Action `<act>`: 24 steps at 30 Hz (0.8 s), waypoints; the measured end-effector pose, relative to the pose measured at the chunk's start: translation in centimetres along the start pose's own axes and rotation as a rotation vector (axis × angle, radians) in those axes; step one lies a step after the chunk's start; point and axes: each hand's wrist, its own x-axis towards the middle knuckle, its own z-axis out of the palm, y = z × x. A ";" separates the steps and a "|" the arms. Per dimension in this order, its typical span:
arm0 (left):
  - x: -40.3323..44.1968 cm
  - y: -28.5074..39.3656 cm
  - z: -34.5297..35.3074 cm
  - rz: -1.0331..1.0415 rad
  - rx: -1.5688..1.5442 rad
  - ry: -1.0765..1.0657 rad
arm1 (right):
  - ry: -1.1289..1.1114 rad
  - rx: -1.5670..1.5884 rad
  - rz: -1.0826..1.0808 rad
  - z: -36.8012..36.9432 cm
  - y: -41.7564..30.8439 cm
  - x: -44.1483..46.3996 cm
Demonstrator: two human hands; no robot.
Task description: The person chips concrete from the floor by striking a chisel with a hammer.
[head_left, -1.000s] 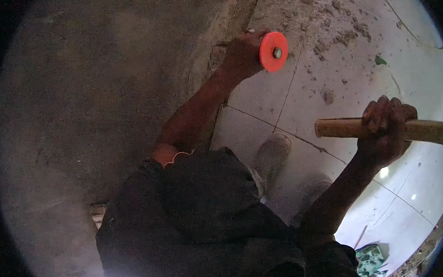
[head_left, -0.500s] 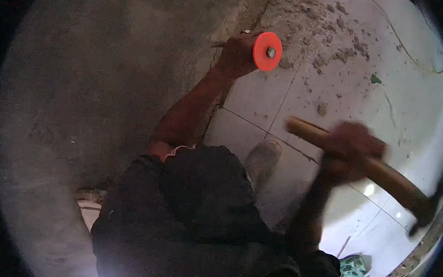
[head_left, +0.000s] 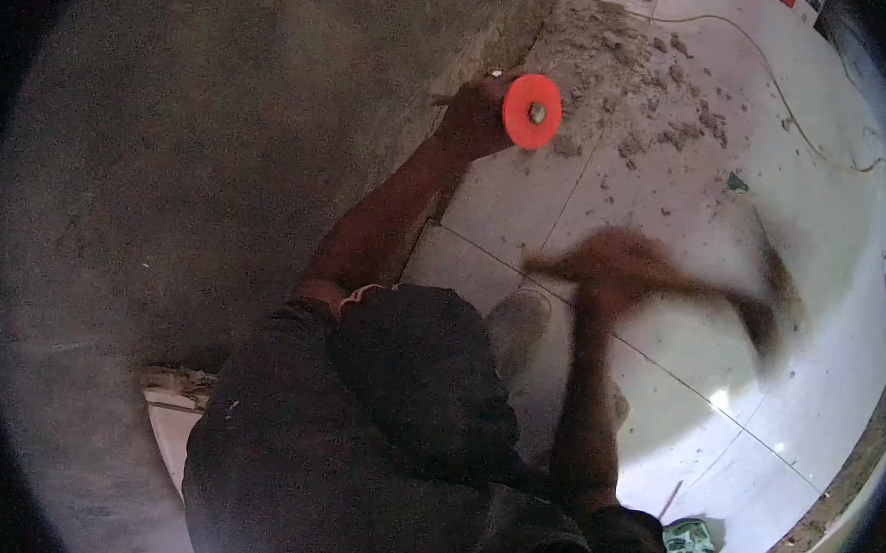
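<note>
My left hand (head_left: 469, 116) is closed around a chisel (head_left: 538, 113) with a round orange hand guard (head_left: 519, 100). The chisel's struck end faces me, and its dark tip points left toward the base of the grey wall (head_left: 271, 117). My right hand (head_left: 619, 266), blurred by motion, grips the wooden handle of a hammer (head_left: 698, 287). The hammer's dark head is smeared and lies to the right of that hand, apart from the chisel.
Loose rubble (head_left: 673, 98) lies on the pale tiled floor (head_left: 497, 194) beyond my left hand. A thin cable (head_left: 765, 68) curves across the upper right. My shoe (head_left: 519, 326) stands below, and a crumpled green item (head_left: 687, 550) lies at lower right.
My right hand and the hammer have swung left, toward the chisel. My left hand keeps its hold on the chisel in nearly the same place. The view has shifted slightly.
</note>
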 end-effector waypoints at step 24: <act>0.0 0.2 -0.7 -0.070 -0.016 -0.128 | 0.198 0.975 -0.212 -9.2 -7.6 6.5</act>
